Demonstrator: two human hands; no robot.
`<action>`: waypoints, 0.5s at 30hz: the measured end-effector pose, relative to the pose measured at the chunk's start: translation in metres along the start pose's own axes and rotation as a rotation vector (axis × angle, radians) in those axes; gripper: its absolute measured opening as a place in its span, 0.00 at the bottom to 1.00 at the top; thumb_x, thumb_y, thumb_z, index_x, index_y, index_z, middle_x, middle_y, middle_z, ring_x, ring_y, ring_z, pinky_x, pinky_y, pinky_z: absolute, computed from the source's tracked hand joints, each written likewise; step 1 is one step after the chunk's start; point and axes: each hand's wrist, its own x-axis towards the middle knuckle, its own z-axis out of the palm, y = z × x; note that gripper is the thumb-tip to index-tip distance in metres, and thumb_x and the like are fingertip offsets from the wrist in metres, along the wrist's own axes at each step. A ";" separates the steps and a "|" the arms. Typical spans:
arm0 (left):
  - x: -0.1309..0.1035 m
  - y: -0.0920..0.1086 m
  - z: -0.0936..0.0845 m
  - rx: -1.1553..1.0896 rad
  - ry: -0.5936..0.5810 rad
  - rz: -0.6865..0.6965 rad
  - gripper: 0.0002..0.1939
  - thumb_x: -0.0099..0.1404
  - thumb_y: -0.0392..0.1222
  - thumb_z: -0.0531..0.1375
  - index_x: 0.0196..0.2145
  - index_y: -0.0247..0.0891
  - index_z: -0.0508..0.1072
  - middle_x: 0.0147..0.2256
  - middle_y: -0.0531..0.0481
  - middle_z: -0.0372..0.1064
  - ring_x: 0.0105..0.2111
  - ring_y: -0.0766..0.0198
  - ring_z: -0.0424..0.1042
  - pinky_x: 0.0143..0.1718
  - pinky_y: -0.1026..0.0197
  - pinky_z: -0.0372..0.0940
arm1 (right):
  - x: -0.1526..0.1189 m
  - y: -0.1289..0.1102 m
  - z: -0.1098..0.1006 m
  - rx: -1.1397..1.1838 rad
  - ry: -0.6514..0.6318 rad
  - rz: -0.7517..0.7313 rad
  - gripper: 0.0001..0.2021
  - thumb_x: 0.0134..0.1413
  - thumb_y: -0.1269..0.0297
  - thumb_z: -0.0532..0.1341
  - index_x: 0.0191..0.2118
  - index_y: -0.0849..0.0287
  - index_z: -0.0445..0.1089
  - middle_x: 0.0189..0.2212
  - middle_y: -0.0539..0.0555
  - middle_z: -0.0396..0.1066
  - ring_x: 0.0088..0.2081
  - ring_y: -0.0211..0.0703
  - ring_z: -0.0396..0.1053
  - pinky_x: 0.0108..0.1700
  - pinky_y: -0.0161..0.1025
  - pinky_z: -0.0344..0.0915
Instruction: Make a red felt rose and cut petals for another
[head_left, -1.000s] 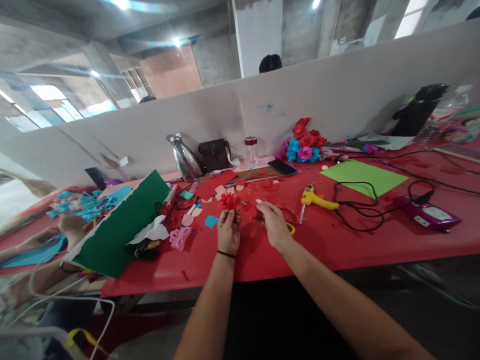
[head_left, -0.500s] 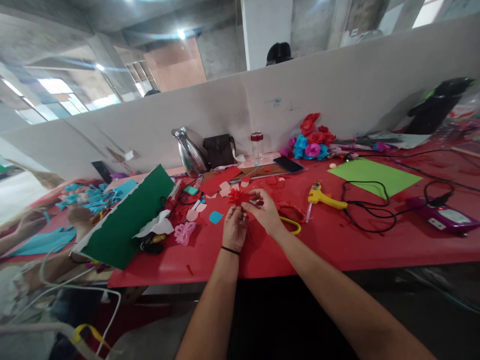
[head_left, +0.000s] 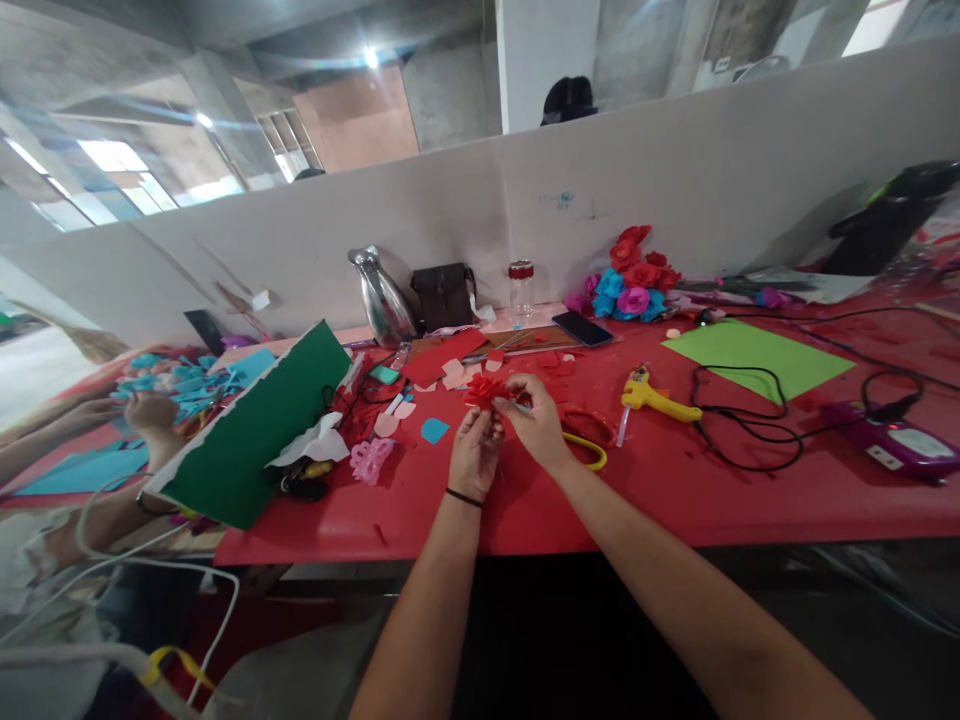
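Your left hand [head_left: 477, 442] grips the flower [head_left: 486, 388] above the tabletop [head_left: 427, 510], left of the scissors [head_left: 589, 455]; your right hand [head_left: 538, 420] pinches its right edge, apparently shaping it, which calls for light, steady pressure.

flower [head_left: 487, 387]: red | glue gun [head_left: 660, 402]: yellow | sheet [head_left: 757, 357]: lime green | board [head_left: 255, 440]: dark green | tabletop [head_left: 675, 495]: red

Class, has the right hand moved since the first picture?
Yes: judged against the yellow glue gun, the right hand has moved left, to the red flower.
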 end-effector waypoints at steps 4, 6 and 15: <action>0.000 0.000 0.000 -0.004 -0.007 -0.006 0.10 0.52 0.32 0.66 0.27 0.37 0.67 0.24 0.56 0.69 0.22 0.75 0.67 0.25 0.72 0.62 | -0.001 0.001 -0.001 0.011 -0.004 -0.081 0.02 0.52 0.65 0.61 0.32 0.55 0.66 0.33 0.52 0.67 0.37 0.44 0.65 0.40 0.40 0.63; 0.000 0.000 0.000 -0.012 -0.016 -0.009 0.10 0.51 0.32 0.66 0.27 0.37 0.67 0.23 0.56 0.70 0.21 0.75 0.67 0.24 0.72 0.61 | 0.000 0.002 -0.001 0.012 0.000 -0.123 0.02 0.52 0.66 0.61 0.30 0.55 0.67 0.33 0.52 0.65 0.39 0.44 0.64 0.42 0.40 0.63; 0.000 -0.003 -0.002 -0.072 -0.084 -0.014 0.13 0.46 0.33 0.69 0.27 0.36 0.68 0.23 0.53 0.71 0.22 0.73 0.69 0.25 0.72 0.62 | 0.003 0.010 -0.002 0.045 0.003 -0.122 0.04 0.51 0.65 0.63 0.32 0.54 0.67 0.36 0.51 0.63 0.39 0.43 0.63 0.41 0.39 0.62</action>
